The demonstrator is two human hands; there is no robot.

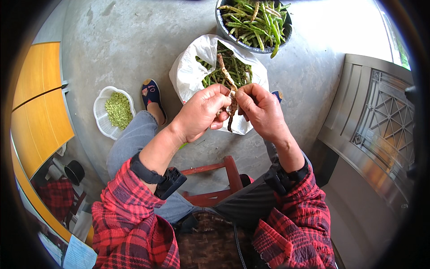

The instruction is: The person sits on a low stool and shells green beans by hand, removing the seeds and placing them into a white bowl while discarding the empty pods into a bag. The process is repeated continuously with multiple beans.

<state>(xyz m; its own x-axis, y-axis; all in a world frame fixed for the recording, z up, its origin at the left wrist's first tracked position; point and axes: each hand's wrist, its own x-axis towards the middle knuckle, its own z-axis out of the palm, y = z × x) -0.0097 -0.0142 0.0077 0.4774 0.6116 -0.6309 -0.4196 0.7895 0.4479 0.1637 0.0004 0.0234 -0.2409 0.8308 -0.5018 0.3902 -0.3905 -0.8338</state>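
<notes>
Both hands meet over a white woven sack (188, 72) that stands on the floor, its mouth folded wide. Between them is a dry, brownish bean pod (225, 69), split along its middle. My left hand (205, 109) pinches the pod from the left, and a few pale beans show at its curled fingers. My right hand (262, 109) grips the same pod from the right with thumb and forefinger. Inside the sack lie many green and darkened pods (240, 69), partly hidden by the hands.
Behind the sack, a dark basin (220, 25) is heaped with green bean pods (257, 23). A white plastic basket (100, 112) of shelled green beans (118, 109) sits left, beside a slippered foot (151, 94). A red wooden stool (233, 175) stands between the legs; a metal door (373, 117) is at right.
</notes>
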